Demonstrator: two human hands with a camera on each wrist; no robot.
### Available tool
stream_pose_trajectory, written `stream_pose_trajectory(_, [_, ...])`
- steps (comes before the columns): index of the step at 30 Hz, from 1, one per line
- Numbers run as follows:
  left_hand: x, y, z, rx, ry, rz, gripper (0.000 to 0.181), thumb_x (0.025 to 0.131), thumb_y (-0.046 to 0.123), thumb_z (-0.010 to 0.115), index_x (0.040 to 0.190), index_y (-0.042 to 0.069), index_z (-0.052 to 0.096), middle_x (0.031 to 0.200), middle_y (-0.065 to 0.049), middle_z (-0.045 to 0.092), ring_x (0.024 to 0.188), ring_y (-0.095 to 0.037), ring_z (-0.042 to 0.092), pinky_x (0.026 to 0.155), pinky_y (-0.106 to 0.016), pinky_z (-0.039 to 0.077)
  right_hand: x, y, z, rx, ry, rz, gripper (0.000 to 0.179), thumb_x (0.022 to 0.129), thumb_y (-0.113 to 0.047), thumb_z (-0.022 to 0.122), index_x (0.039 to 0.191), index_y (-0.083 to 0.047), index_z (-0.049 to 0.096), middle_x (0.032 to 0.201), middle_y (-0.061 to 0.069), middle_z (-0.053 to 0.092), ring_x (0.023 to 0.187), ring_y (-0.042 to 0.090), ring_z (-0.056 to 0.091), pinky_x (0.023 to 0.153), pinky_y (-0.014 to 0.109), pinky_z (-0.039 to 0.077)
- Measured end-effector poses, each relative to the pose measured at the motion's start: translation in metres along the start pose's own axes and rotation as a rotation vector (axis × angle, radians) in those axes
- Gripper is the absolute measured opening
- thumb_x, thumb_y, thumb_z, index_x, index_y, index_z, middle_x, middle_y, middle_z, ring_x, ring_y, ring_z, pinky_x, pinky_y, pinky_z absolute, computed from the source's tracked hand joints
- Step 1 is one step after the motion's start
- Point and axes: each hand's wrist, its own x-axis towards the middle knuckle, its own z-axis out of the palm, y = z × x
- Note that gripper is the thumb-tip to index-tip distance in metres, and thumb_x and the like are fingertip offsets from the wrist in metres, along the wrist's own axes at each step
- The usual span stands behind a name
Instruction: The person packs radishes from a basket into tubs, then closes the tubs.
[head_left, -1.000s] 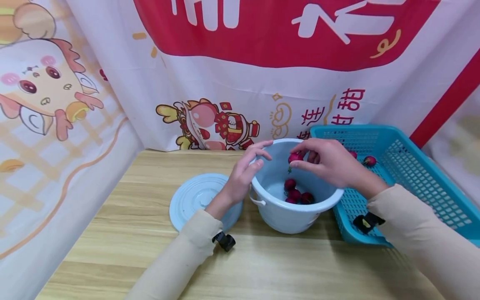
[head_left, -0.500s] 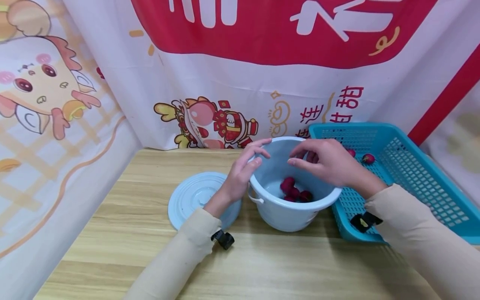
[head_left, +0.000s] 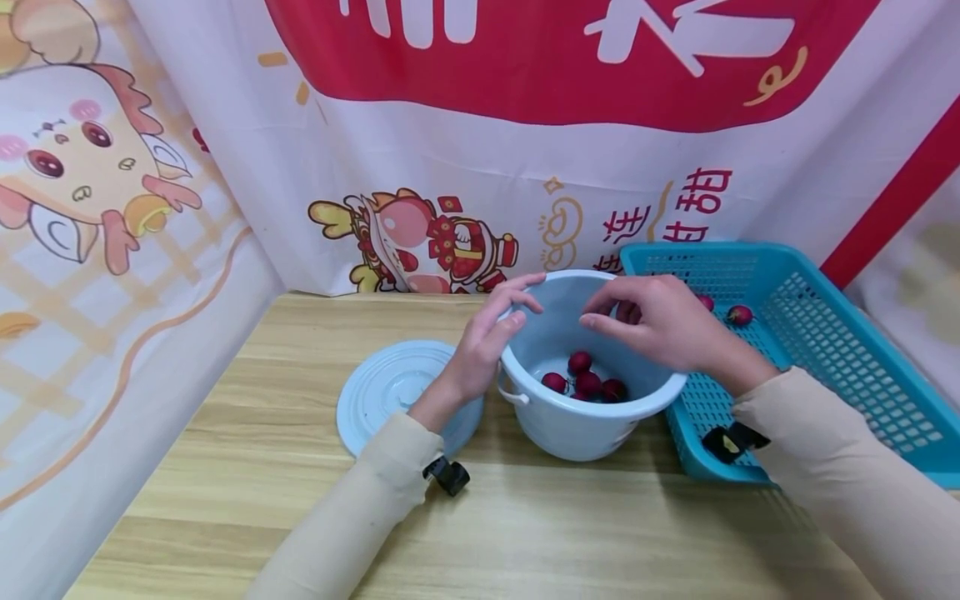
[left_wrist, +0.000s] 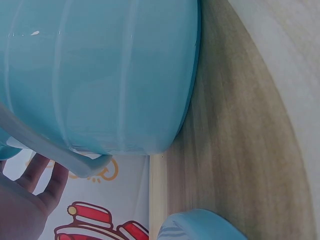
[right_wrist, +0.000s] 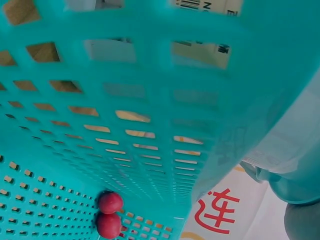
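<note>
Grip released, the right hand (head_left: 648, 321) hides part of the round light-blue plastic bucket (head_left: 577, 435); the left hand (head_left: 483, 342), relaxed, touches its rim (head_left: 592, 411). Inside lie round dark-red radishes (head_left: 588, 383), one mostly hidden.

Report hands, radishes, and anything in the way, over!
Left hand on rim of bucket; right hand over bucket, seemingly empty. Radishes in bucket, two seen in basket. Nothing blocking; lid lies aside.
</note>
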Motion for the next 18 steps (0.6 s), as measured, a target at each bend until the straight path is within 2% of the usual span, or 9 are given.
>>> stream_pose_trajectory(4, [0.0, 0.0, -0.001, 0.0, 0.0, 0.002, 0.037, 0.105, 0.029, 0.038, 0.125, 0.005, 0.059, 0.168, 0.001, 0.042, 0.158, -0.018, 0.033, 0.129, -0.054, 0.032, 0.001, 0.001, 0.0, 0.006, 0.0, -0.003, 0.026, 0.096, -0.034, 0.078, 0.116, -0.017, 0.079, 0.105, 0.003, 0.079, 0.083, 0.017, 0.067, 0.074, 0.031, 0.057])
stream_pose_trajectory(7, [0.0, -0.001, -0.001, -0.003, 0.0, 0.004, 0.038, 0.105, 0.029, 0.038, 0.125, 0.005, 0.059, 0.168, 0.0, 0.042, 0.158, -0.018, 0.033, 0.129, -0.054, 0.033, 0.001, 0.001, 0.0, 0.05, 0.007, 0.017, 0.024, 0.096, -0.032, 0.078, 0.116, -0.018, 0.079, 0.105, 0.003, 0.079, 0.083, 0.017, 0.067, 0.073, 0.03, 0.057])
stream_pose_trajectory(12, [0.0, -0.001, -0.001, -0.004, -0.001, 0.006, 0.037, 0.105, 0.029, 0.038, 0.124, 0.006, 0.059, 0.168, 0.0, 0.042, 0.158, -0.018, 0.033, 0.128, -0.054, 0.033, -0.003, 0.004, -0.003, 0.189, 0.018, 0.075, 0.024, 0.098, -0.03, 0.076, 0.119, -0.019, 0.078, 0.11, 0.004, 0.077, 0.09, 0.02, 0.066, 0.075, 0.03, 0.056])
stream_pose_trajectory(18, [0.0, 0.0, -0.001, -0.005, -0.002, 0.005, 0.037, 0.105, 0.029, 0.038, 0.125, 0.005, 0.06, 0.168, 0.0, 0.042, 0.159, -0.017, 0.032, 0.129, -0.054, 0.032, -0.003, 0.011, -0.007, 0.365, 0.043, 0.092, 0.023, 0.1, -0.024, 0.073, 0.121, -0.015, 0.078, 0.111, 0.005, 0.077, 0.095, 0.023, 0.069, 0.078, 0.026, 0.059])
